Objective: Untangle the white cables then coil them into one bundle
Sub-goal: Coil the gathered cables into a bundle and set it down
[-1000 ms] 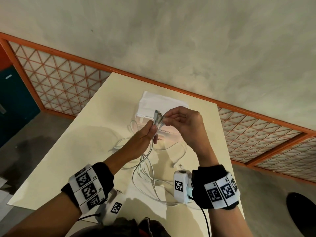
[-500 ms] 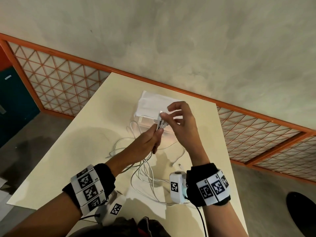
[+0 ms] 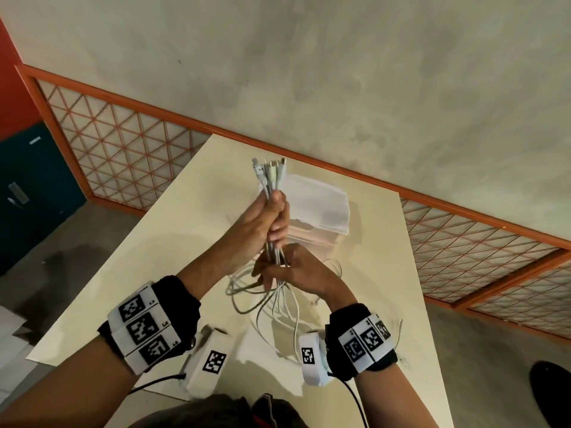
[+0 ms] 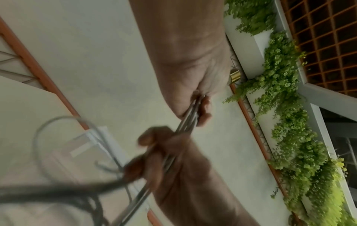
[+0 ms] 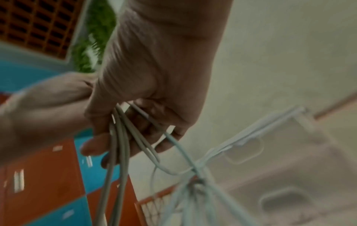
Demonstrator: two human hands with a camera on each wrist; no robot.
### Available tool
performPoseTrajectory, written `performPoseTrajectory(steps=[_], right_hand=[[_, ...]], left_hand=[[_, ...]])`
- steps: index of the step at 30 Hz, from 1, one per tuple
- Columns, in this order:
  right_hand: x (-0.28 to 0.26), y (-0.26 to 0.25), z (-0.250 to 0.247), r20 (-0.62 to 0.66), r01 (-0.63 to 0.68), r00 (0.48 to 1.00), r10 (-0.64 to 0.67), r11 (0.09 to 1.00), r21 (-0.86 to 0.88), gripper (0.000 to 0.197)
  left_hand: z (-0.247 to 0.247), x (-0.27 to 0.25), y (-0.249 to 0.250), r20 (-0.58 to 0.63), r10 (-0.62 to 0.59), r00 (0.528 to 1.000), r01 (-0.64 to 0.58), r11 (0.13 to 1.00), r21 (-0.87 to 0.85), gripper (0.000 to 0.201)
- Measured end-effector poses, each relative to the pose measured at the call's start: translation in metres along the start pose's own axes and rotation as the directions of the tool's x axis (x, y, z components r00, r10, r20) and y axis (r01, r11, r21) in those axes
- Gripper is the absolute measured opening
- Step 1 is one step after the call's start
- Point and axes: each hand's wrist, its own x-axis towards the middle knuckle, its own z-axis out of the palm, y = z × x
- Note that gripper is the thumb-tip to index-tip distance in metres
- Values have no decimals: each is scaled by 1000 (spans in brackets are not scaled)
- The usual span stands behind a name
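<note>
Several white cables (image 3: 271, 180) are gathered with their connector ends side by side, pointing up. My left hand (image 3: 268, 220) grips the bunch just below the connectors, raised above the cream table (image 3: 173, 242). My right hand (image 3: 287, 267) sits right under it, its fingers curled round the same strands. The slack hangs down from there and lies in tangled loops (image 3: 247, 291) on the table. In the left wrist view the cables (image 4: 187, 122) run taut between the left hand (image 4: 199, 107) and the right hand (image 4: 160, 152). In the blurred right wrist view the strands (image 5: 119, 145) pass through the right hand (image 5: 146, 130).
A white folded pouch (image 3: 318, 202) lies on the table behind the hands. An orange lattice railing (image 3: 123, 149) runs along the table's far side. The table's right edge (image 3: 411, 273) is close to the right arm.
My left hand has lifted the connector ends upward. My right hand left the connectors and moved down the cables to below the left hand. More cable has come off the table.
</note>
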Motion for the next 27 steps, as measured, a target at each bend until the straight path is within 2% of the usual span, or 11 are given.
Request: performPoseTrajectory(steps=[5,8,11,13,15,17,19,21,23,26,27], right_hand=[[1,24,-3,-78,-114,992,97,962,-246,32],[-1,35,-10,-203,-121,979,31,887,-446,29],[0,43,-18,-270,-148,963,-10,819,-555,37],[-1,48,-21,-295,-159,955,-13,820,-550,41],[-3,45,-21,-316,-169,949,-5,838,-519,38],[-5,39,-21,-296,-161,955,2,844,-512,36],[-6,33,-25,-261,-115,965,-30,846,-520,31],[-6,29,-29,-215,-53,974,-75,843,-535,39],[-6,24,-32,-201,-21,973,-111,827,-562,45],[-6,24,-34,-222,-25,968,-115,840,-542,46],[-5,25,-33,-237,-41,966,-103,845,-534,43]], left_hand=[[-13,3,20,-103,68,992,-79,990,-116,33],[-16,0,21,-148,62,987,-75,994,-82,35],[-15,-3,19,-181,16,983,-24,999,-39,36],[-14,-6,17,-153,25,988,-8,994,109,35],[-15,-9,14,-129,31,991,24,914,406,34],[-21,-10,9,-151,-24,988,111,790,602,45],[-26,-12,1,-145,-95,985,169,723,670,52],[-27,-14,-8,-159,-163,974,227,666,710,56],[-27,-14,-16,-157,-238,958,277,643,714,57],[-22,-13,-22,-15,-357,934,270,677,685,33],[-22,-13,-23,36,-381,924,264,702,662,33]])
